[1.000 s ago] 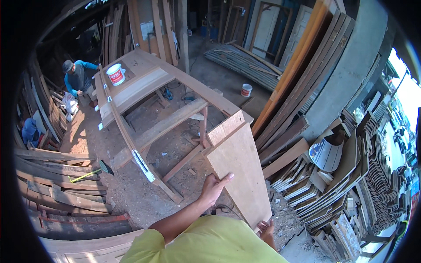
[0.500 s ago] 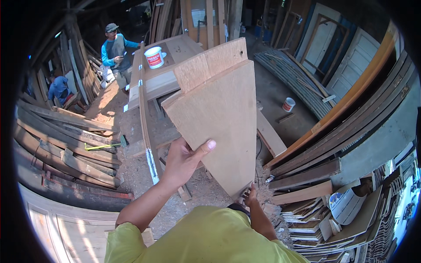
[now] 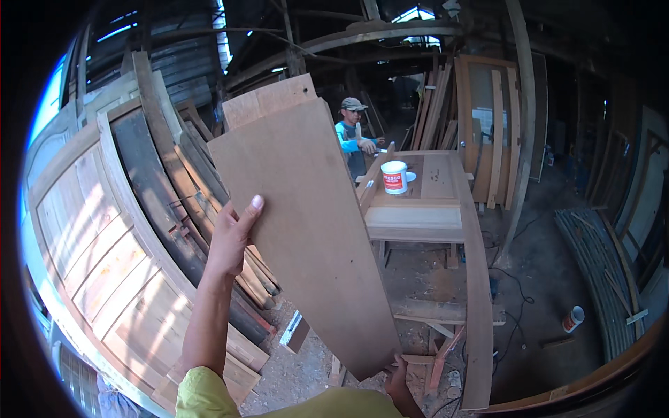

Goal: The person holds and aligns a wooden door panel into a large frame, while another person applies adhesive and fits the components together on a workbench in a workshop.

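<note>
A long, wide wooden board [image 3: 306, 216] slants up in front of me, with a stepped, narrower tongue at its far end. My left hand [image 3: 235, 233] grips its left edge, thumb lying over the flat face and fingers hidden behind. At the board's lower end, my right hand [image 3: 397, 382] holds the near right corner. Beyond the board, a panelled wooden door [image 3: 418, 216] lies flat on supports.
A white tub with a red label [image 3: 394, 178] stands on the flat door. Behind it a co-worker [image 3: 354, 136] in a cap holds a small tool. A panelled door [image 3: 104, 251] leans at left; a small tub [image 3: 573, 319] and corrugated sheets [image 3: 599, 272] are at right.
My view has turned leftward and up, bringing the leaning door and roof into sight. The board stays in both hands and now shows more of its length.
</note>
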`<state>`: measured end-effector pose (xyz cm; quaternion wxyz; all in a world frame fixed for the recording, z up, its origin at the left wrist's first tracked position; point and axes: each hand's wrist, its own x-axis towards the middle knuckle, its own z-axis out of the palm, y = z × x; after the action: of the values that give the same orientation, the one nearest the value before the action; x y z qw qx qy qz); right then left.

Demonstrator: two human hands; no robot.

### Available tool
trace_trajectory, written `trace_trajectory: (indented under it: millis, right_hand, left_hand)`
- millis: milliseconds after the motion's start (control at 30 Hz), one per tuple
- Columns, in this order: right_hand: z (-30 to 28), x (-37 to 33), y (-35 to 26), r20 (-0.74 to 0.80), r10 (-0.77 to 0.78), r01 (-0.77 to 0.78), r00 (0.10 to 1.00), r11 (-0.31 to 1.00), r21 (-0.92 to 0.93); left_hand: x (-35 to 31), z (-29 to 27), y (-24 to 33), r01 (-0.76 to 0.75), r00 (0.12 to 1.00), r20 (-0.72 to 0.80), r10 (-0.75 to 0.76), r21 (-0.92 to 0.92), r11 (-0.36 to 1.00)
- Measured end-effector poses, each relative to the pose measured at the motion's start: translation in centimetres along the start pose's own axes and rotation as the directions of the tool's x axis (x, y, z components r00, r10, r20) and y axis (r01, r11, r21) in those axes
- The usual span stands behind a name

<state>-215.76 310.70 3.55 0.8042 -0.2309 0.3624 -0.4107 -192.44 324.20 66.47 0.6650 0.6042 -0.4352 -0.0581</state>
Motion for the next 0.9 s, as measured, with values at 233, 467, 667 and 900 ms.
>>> trace_trajectory:
  millis: [233, 467, 667, 900]
  right_hand:
    - [3.7, -5.6, -24.2, 0.053, -0.475, 0.475, 0.878, 0.857, -0.200]
    - [-3.2, -4.5, -41.3, -0.149, -0.641, 0.550, 0.753, 0.738, -0.391]
    - [-16.2, -1.0, -49.8, -0.254, -0.690, 0.384, 0.678, 0.627, -0.677]
    - [-33.2, 0.0, -55.2, -0.268, -0.649, 0.316, 0.712, 0.637, -0.703]
  left_hand:
    - [1.8, -6.0, 1.2, -0.045, 0.916, -0.397, -0.050, -0.227, 0.973]
    - [-5.2, -1.9, -11.3, 0.166, 0.910, -0.246, -0.333, -0.522, 0.837]
    - [-12.7, 8.4, -22.3, 0.537, 0.746, 0.027, -0.665, -0.616, 0.577]
    - [-20.6, 17.9, -32.4, 0.729, 0.529, 0.207, -0.823, -0.607, 0.316]
